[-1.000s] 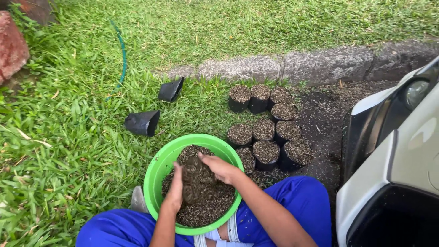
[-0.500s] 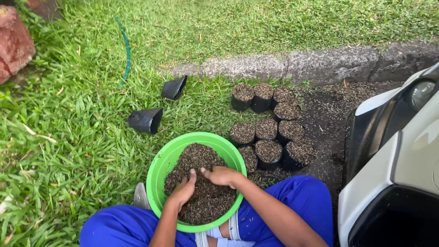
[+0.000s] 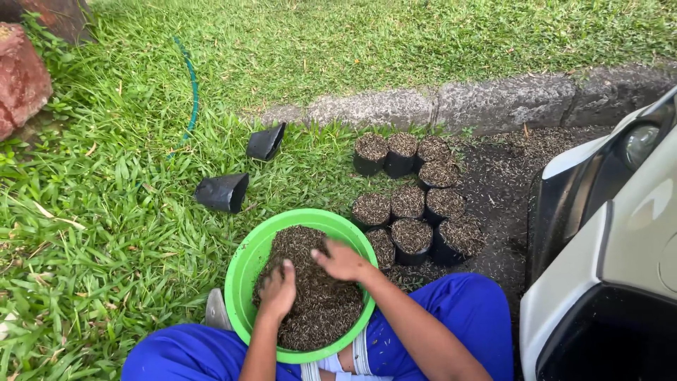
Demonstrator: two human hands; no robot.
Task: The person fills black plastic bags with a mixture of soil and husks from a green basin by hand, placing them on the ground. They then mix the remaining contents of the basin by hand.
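Green plastic basin (image 3: pixel 243 271) between the blue-trousered knees (image 3: pixel 462 310), resting low in the head view, on grass (image 3: pixel 106 240). Filled with a dark, husk-like potting mix (image 3: pixel 321 310), heaped toward the near side. Left hand (image 3: pixel 278 289) down on the mix near the basin centre, fingers curled inward into a loose fist, knuckles up; whether mix is enclosed inside the curl cannot be told. Right hand (image 3: pixel 342 261) just beside it, toward the far right rim, palm down, fingers partly spread and pressed onto the surface of the mix, nothing gripped. Both forearms entering from the bottom edge. Filled black nursery bags (image 3: pixel 412 236) grouped just right of the basin, standing upright and touching one another, in two clusters: three at the back near the stone kerb (image 3: pixel 493 102), the rest nearer, the closest partly hidden behind the basin rim. Loose mix scattered over the dark ground around them. Two empty black nursery bags (image 3: pixel 224 192) lying on their sides on the grass beyond the basin, well apart from the filled ones. Thin green hose (image 3: pixel 192 92) curving across the grass farther back. Reddish rock (image 3: pixel 21 81) at far left. White vehicle body (image 3: pixel 613 247) at right.
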